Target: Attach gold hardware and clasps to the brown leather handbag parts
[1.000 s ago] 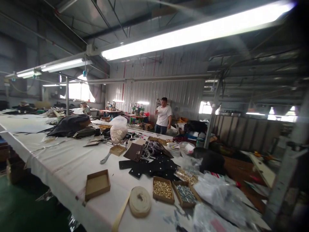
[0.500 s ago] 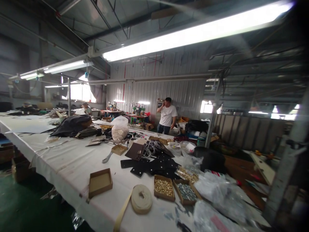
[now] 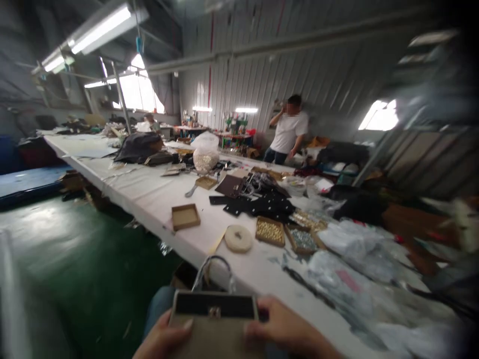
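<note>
A small beige handbag (image 3: 215,331) with a dark band along its top and a metal clasp sits low in the view, close to my body. Its looped handle, wrapped in clear plastic, stands up from the far side. My left hand (image 3: 166,331) grips the bag's left edge, thumb lying on the front. On the opposite edge my right hand (image 3: 275,324) is closed round the side, fingers at the top corner. Just beyond the bag, a roll of cream tape (image 3: 238,238) lies on the white-covered table (image 3: 149,199).
Past the roll stand an open cardboard box (image 3: 186,218), a box of gold studs (image 3: 270,232) and a box of silver pieces (image 3: 302,239). Plastic bags (image 3: 359,254) cover the right side. Black pieces (image 3: 258,205) lie mid-table. A person in a white shirt (image 3: 287,132) stands behind.
My view has tilted down, bringing the handbag and both hands into sight at the bottom. The green floor on the left shows more. The boxes and roll keep their places on the table.
</note>
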Motion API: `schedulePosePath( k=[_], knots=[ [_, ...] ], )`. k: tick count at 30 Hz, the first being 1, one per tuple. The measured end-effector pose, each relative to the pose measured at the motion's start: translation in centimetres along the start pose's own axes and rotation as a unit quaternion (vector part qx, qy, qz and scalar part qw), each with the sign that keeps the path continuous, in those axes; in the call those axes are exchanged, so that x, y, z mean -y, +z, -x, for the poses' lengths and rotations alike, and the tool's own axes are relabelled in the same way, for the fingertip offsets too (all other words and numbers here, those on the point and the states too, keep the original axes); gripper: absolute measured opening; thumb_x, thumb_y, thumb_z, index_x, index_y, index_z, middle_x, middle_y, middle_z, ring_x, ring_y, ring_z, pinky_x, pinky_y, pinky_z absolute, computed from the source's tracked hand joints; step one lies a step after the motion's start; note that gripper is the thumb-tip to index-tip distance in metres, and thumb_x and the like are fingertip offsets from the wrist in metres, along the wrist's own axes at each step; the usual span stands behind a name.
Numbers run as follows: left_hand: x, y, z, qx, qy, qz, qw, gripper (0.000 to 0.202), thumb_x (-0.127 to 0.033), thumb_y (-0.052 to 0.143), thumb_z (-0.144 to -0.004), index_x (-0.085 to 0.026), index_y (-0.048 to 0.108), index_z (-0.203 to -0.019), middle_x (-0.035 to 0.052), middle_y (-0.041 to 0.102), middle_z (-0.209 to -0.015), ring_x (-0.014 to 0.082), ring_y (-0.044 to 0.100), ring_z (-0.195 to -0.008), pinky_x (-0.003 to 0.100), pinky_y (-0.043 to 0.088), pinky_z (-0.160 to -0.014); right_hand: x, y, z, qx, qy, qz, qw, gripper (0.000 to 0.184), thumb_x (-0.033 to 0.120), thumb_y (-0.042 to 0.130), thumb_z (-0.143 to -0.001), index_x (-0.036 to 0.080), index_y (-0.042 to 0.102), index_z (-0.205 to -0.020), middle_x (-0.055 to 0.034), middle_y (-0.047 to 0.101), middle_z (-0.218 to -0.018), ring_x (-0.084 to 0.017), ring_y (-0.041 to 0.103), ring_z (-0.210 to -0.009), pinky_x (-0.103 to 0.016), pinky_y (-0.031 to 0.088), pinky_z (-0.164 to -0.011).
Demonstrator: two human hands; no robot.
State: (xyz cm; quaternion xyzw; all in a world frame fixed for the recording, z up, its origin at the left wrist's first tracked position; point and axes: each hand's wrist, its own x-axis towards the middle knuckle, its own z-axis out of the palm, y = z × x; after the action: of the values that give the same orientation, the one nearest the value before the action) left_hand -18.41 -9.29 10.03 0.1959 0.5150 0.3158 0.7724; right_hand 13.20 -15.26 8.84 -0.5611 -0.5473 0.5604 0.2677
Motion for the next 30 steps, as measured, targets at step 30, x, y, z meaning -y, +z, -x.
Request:
schedulePosePath(
  k=[30],
  knots=[
    [2.0,-3.9,-2.1,0.190,0.161,-0.144,0.958,0.066,-0.051,0.093,-0.095,-0.018,0.076,-0.150,0.0185,0.080,-0.143,0.0415,0.075,-0.134,0.048,0.059,-0.116,-3.9,6.1,-0.7,-0.134,-0.043,-0.388,0.911,0.076,0.048,0.090,-0.095,0.027,0.059,-0.161,-0.0150,0.080,-0.145,-0.039,0.082,-0.120,-0.053,0.065,-0.101]
  ],
)
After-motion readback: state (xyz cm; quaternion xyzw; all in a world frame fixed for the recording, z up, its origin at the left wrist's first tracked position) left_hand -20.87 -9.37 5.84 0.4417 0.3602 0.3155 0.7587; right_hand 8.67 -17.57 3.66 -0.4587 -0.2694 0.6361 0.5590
